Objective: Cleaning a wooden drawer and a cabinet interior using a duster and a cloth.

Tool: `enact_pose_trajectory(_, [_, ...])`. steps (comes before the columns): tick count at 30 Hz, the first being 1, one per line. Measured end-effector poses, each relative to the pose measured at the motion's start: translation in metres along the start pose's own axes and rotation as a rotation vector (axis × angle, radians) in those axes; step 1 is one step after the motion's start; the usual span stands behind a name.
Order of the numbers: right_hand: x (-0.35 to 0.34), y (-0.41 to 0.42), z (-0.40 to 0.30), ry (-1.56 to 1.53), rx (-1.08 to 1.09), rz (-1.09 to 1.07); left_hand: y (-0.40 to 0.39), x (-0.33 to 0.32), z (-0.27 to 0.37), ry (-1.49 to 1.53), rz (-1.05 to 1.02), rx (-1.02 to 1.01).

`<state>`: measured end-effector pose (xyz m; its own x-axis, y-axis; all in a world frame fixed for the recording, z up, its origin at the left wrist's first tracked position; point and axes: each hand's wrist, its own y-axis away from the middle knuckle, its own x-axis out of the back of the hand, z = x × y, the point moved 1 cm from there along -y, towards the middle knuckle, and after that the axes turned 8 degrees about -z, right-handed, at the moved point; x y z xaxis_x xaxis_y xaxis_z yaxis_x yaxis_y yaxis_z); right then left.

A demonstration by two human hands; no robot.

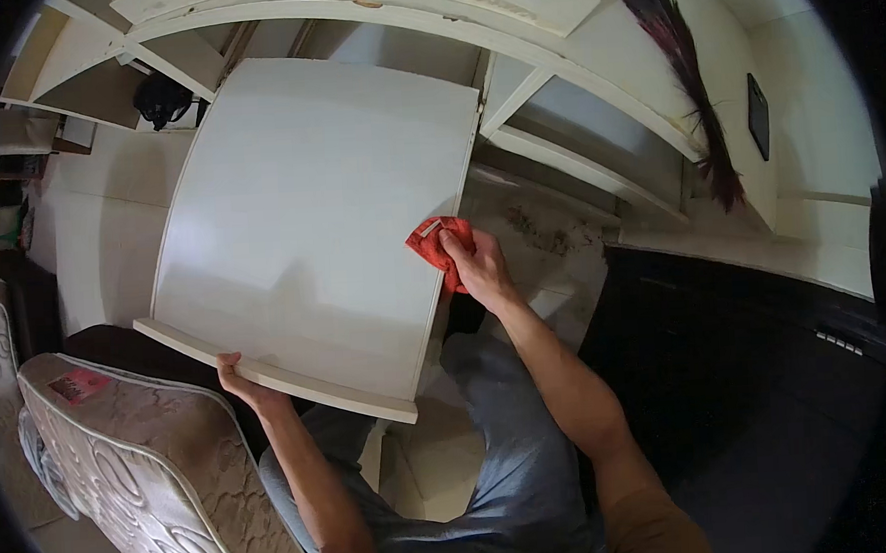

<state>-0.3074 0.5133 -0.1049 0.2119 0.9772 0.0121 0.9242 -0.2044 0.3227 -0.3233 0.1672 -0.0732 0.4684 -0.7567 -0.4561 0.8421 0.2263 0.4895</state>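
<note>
A wide white pull-out panel [310,186], perhaps a keyboard shelf or drawer, extends from a white cabinet towards me. My left hand [249,383] is closed around its raised front lip [313,385], left of the lip's middle. At the panel's right side edge, my right hand [480,268] pinches a folded red cloth [438,241]. Part of the cloth lies over that edge and part hangs below it. The fingers under the cloth and beneath the lip are hidden.
Cabinet compartments [578,138] flank the panel; a black object [162,100] sits in a left one. A quilted mattress [132,443] stands at my left, a black furniture surface [717,352] at my right. Dark bristles [684,76] hang upper right. Debris [542,230] dots the floor.
</note>
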Motion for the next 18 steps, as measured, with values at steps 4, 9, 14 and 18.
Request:
enact_pose_trajectory(4, [-0.002, -0.004, 0.008, 0.023, 0.015, 0.012, -0.006, 0.002, -0.004, -0.008, 0.034, 0.008])
enact_pose_trajectory(9, [-0.002, -0.013, 0.016, 0.022, -0.008, 0.021, -0.016, 0.008, -0.021, 0.059, -0.061, -0.021])
enact_pose_trajectory(14, [-0.002, -0.014, 0.018, -0.044, 0.005, 0.078, -0.036, 0.003, -0.036, 0.076, -0.064, 0.002])
enact_pose_trajectory(18, [0.004, -0.013, 0.02, 0.118, -0.082, 0.243, -0.056, -0.01, -0.055, 0.124, -0.064, 0.037])
